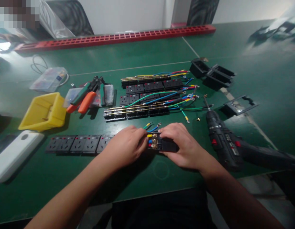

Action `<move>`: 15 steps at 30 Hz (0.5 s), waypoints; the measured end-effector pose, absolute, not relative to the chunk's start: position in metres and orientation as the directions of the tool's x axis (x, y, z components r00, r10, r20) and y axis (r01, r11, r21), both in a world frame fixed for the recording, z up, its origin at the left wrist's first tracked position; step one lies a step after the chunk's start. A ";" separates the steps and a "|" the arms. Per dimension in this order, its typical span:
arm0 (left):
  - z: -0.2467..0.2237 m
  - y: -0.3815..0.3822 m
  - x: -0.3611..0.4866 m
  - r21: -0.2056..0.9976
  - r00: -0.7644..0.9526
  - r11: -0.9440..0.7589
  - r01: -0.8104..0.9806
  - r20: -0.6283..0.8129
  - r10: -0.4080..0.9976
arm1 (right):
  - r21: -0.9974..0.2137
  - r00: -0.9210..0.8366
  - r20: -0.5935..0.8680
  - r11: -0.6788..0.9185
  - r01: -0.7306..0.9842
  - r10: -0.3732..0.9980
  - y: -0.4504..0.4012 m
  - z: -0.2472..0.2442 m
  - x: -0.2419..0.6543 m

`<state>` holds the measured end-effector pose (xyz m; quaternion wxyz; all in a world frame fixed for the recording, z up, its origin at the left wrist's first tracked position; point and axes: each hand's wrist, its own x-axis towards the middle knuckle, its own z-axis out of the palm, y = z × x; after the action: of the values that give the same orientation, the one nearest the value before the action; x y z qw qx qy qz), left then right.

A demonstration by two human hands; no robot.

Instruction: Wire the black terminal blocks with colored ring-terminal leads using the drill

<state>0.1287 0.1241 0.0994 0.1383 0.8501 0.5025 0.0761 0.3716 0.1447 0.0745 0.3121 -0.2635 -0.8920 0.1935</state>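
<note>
My right hand (183,144) grips a small black terminal block (168,144) with brass screws, its fingers wrapped around the right end. At the block's left side my left hand (125,144) is closed, fingertips at the yellow, blue and red wire ends; exactly what it pinches is hidden. A row of black socket modules (77,144) runs leftward from under my left hand. Green and blue wires (153,128) with ring lugs stick up just behind the block.
Behind lie socket strips (140,98) with brass bars and coloured wires. A power drill (222,140) lies right, near black frames (219,76). Leftward are orange-handled pliers (86,101), a yellow bin (44,111) and a white case (16,154). A red slotted rail (114,39) spans the back.
</note>
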 end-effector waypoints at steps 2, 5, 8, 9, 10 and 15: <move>0.096 0.127 0.128 0.324 0.450 -0.418 0.849 -0.025 0.893 | -0.516 -0.655 0.463 0.782 0.349 0.598 0.145 0.074 0.371; 0.092 0.129 0.125 0.389 0.399 -0.372 0.843 0.013 0.917 | -0.544 -0.627 0.455 0.755 0.366 0.632 0.146 0.074 0.368; 0.087 0.128 0.123 0.396 0.396 -0.383 0.835 0.052 0.917 | -0.573 -0.640 0.386 0.717 0.398 0.664 0.145 0.076 0.367; 0.086 0.127 0.123 0.389 0.398 -0.390 0.835 0.063 0.915 | -0.582 -0.651 0.358 0.705 0.405 0.670 0.145 0.076 0.367; 0.085 0.126 0.122 0.381 0.400 -0.397 0.835 0.075 0.914 | -0.593 -0.659 0.334 0.694 0.408 0.673 0.145 0.077 0.366; 0.083 0.124 0.124 0.342 0.401 -0.415 0.843 0.117 0.909 | -0.617 -0.661 0.323 0.680 0.395 0.678 0.145 0.077 0.365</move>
<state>0.1236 0.1242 0.0832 0.1148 0.8289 0.5283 0.1437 0.3649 0.1452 0.0767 0.2748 -0.3068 -0.8744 0.2566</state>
